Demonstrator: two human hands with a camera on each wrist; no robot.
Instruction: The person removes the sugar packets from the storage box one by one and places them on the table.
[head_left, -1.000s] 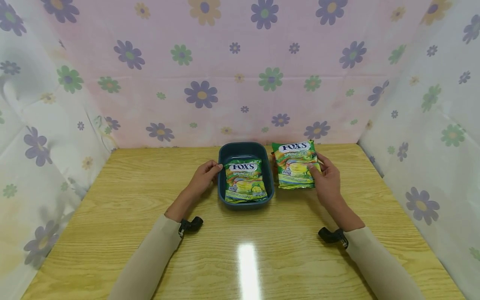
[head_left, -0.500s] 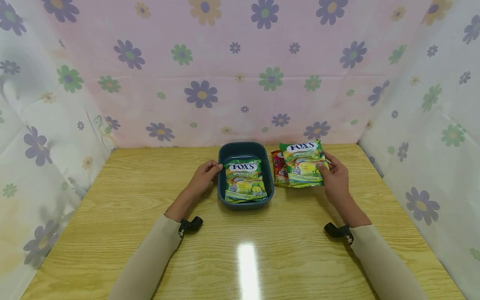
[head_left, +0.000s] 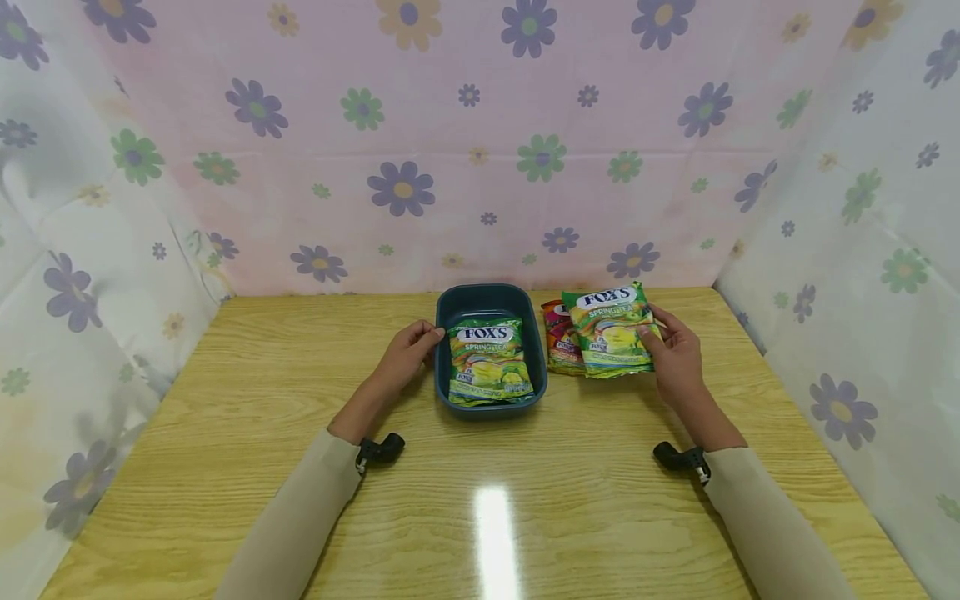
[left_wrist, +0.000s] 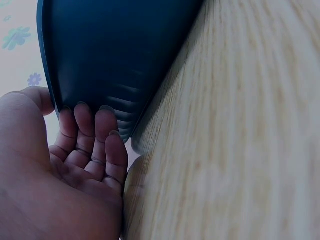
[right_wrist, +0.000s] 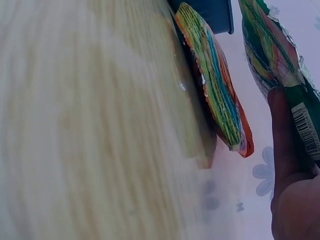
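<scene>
A dark blue plastic tub (head_left: 480, 303) stands at the back middle of the table, with a green Fox's Spring Tea candy bag (head_left: 490, 362) lying inside. My left hand (head_left: 405, 354) holds the tub's left side; in the left wrist view its thumb is over the rim and its fingers lie against the tub wall (left_wrist: 110, 50). To the right of the tub, my right hand (head_left: 677, 358) grips another green Fox's candy bag (head_left: 611, 335), thumb on the front. The right wrist view shows that bag (right_wrist: 265, 45) raised above the table. Partly behind it lies a red candy bag (head_left: 558, 337).
The wood-grain table (head_left: 405, 517) carries a bright light reflection near its front. Flower-printed cloth (head_left: 450, 125) hangs behind the table and along both sides. Each wrist wears a black camera mount (head_left: 381, 450).
My right hand has lifted the green candy bag and moved it to the right, uncovering the red candy bag. The left hand and the tub have stayed in place.
</scene>
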